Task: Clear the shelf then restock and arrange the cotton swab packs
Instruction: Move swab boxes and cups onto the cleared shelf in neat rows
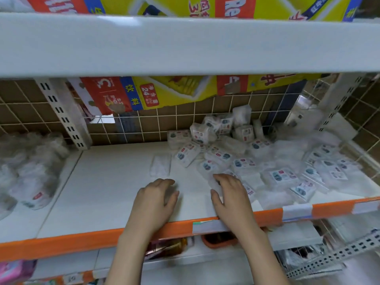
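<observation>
**White shelf, packs heaped on its right side**

White shelf [115, 182] with an orange front edge [61, 245] fills the view, backed by a wire grid over brown tiles [164, 120]. Cotton swab packs [246, 159] lie in a loose jumble from the shelf's centre toward 3 o'clock, piled highest against the grid at about 1 o'clock and spread flat toward the front edge. One pack [160, 165] lies apart from the heap, on its 9 o'clock side, flat on the bare shelf.

Both hands reach over the front edge at about 6 o'clock. The right hand [230, 194] has its fingers curled around a clear pack [216, 185] at the near edge of the heap, thumb on one side. The left hand [156, 198] is just beside it, at 9 o'clock from it, fingers bent over something pale and blurred; whether it holds anything I cannot tell.

Farther out at 9 o'clock, blurred clear bags [30, 167] sit on the neighbouring shelf section. At 12 o'clock an upper shelf [185, 44] spans the view, with red and yellow cartons [144, 93] behind it.
</observation>
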Demonstrator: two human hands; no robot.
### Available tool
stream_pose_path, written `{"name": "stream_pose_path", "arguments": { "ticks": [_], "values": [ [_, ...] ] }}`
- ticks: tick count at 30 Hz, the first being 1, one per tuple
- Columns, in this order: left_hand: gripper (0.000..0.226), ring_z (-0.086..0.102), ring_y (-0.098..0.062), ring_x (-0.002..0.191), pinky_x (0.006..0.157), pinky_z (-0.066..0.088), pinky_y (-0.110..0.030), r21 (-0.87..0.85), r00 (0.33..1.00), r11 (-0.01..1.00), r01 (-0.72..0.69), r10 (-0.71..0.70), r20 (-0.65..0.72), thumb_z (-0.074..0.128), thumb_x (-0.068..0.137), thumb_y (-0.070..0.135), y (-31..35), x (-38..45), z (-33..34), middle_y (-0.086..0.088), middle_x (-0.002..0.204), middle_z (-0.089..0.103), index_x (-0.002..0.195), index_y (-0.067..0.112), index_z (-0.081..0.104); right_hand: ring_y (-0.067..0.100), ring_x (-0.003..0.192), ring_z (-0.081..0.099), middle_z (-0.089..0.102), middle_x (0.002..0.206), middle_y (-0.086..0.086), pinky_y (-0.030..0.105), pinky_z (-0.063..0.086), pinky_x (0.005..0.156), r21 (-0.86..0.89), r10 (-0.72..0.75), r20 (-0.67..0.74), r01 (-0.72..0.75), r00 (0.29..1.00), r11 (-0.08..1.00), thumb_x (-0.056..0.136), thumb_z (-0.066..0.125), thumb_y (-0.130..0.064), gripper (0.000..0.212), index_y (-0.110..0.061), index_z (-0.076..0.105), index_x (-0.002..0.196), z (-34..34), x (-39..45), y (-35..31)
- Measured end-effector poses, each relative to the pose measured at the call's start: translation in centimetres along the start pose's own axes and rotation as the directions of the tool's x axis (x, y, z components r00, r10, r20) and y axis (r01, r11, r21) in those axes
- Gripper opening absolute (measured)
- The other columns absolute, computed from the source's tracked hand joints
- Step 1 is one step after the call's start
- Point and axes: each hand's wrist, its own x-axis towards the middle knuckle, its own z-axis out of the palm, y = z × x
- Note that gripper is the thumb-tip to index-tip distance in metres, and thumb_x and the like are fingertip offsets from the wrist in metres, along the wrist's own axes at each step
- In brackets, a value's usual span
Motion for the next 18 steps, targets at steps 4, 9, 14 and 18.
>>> {"name": "stream_pose_path", "arguments": {
  "ticks": [4,9,14,18],
  "values": [
    [0.058,0.061,-0.027,0.103,0.086,0.048,-0.037,0.018,0.999,1.000,0.023,-0.023,0.025,0.034,0.080,0.050,-0.4,0.2,0.3,-0.005,0.116,0.065,0.119,0.017,0.062,0.026,0.114,0.050,0.058,0.123,0.007,0.035,0.038,0.098,0.018,0.013,0.014,-0.013,1.000,1.000,0.084,0.038,-0.036,0.050,-0.011,0.056,0.124,0.5,0.1,0.1],
    [0.057,0.059,-0.026,0.107,0.088,0.046,-0.037,0.019,0.998,0.999,0.030,-0.031,0.048,0.035,0.080,0.048,-1.0,1.7,0.4,-0.004,0.119,0.064,0.122,0.018,0.060,0.025,0.115,0.051,0.058,0.123,0.005,0.034,0.037,0.098,0.011,-0.004,-0.001,0.005,1.000,1.000,0.084,0.037,-0.037,0.051,-0.012,0.057,0.124,0.4,0.7,-0.2],
    [0.054,0.058,-0.020,0.109,0.091,0.045,-0.033,-0.071,0.997,0.997,0.003,0.002,0.074,0.039,0.080,0.048,0.0,2.5,0.9,0.000,0.120,0.063,0.122,0.021,0.060,0.026,0.111,0.053,0.061,0.119,0.007,0.034,0.039,0.096,0.010,0.045,-0.089,-0.044,0.995,0.999,0.081,0.052,-0.024,0.041,-0.010,0.059,0.119,-0.3,1.1,0.8],
    [0.054,0.060,-0.020,0.105,0.088,0.046,-0.030,-0.126,0.997,0.991,0.037,-0.028,0.069,0.041,0.079,0.047,0.6,2.7,1.5,-0.001,0.117,0.064,0.119,0.019,0.063,0.026,0.110,0.053,0.061,0.118,0.008,0.033,0.040,0.095,0.006,0.038,-0.095,-0.037,0.995,0.999,0.082,0.043,-0.032,0.046,-0.010,0.059,0.119,-1.2,1.8,2.1]
  ]
}}
